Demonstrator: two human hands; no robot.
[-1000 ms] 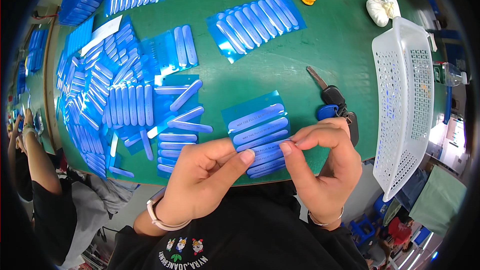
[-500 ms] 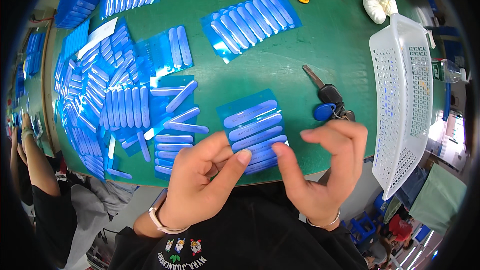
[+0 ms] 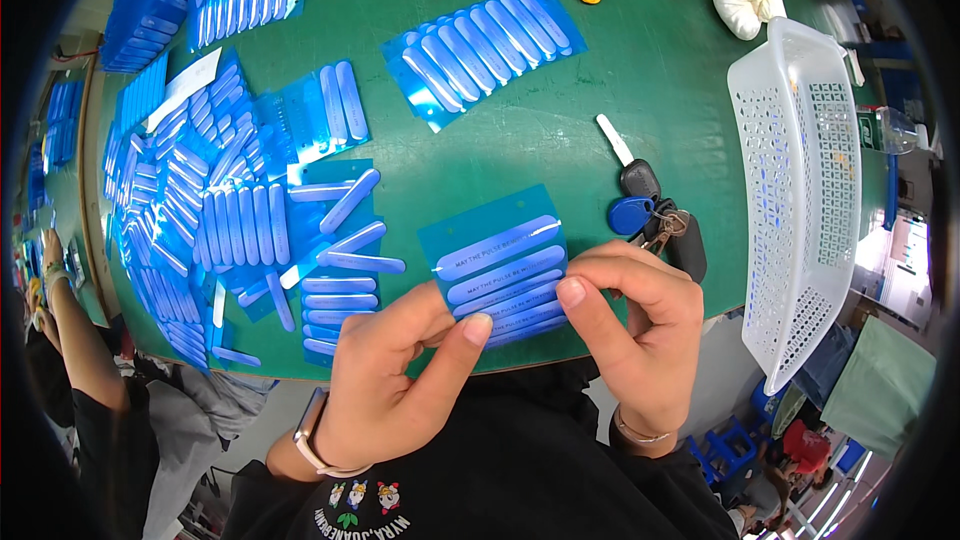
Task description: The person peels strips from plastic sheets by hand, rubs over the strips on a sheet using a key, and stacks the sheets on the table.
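Note:
A blue film sheet (image 3: 490, 218) carrying several rounded, printed blue strips is held up over the table's near edge. My left hand (image 3: 400, 370) is closed on its lower left edge, thumb in front and fingers behind. On the opposite edge my right hand (image 3: 645, 330) pinches the sheet between thumb and forefinger. The sheet's lower end bends back, and its lowest strips are partly hidden. Left of it lie crossed loose strips (image 3: 350, 202) and a short stack of strips (image 3: 340, 302), close to my left hand.
Blue strips on film are heaped (image 3: 190, 180) at the left of the green table (image 3: 480, 155). Another strip sheet (image 3: 485, 52) lies farther back. Keys (image 3: 640, 180) with a blue tag lie beyond my right hand. A white perforated basket (image 3: 790, 210) stands at right. A co-worker's arm (image 3: 85, 330) shows far left.
My right hand has moved left from beside the sheet, and its thumb and forefinger have closed on the right edge. The view has shifted slightly.

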